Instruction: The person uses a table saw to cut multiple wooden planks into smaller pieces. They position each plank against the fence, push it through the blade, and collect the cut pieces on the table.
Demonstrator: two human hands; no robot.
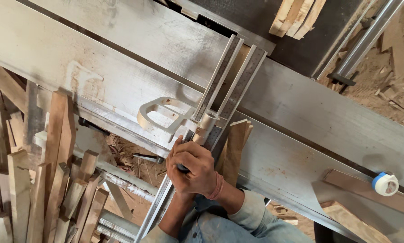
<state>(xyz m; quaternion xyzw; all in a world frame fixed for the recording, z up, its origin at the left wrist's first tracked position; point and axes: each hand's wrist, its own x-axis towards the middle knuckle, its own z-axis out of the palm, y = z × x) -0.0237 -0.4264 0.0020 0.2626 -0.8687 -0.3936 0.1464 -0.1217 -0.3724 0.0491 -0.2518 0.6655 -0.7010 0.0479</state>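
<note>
gripping with both hands stacked at the near middle, the person closes on the dark handle of a metal sliding fence (220, 96). the right hand (197, 173) lies on top, fingers curled tight together, a pink band at its wrist; the left hand (177, 168) is mostly hidden beneath it, fingers wrapped shut around the same handle as far as can be seen. two denim sleeves run back to the near edge.

just right of the hands, a short bundle of wood strips (234, 148) stands against the fence, touching it. left of the hands, the saw table (98, 67) ends in a near edge with a gap below, where shavings lie and a crowded stack of wood offcuts (53, 180) fills the near left; little free room there. a pale triangular bracket (159, 118) sits just past the hands on the table's lip.

the fence shows two parallel ruled rails running far and to the right across the broad bare table. at the right, one blue and white tape measure (385, 184) rests beside two flat boards. farther off, a second bundle of strips (296, 18) lies at the far edge, with one round steel rail (368, 38) beyond.
</note>
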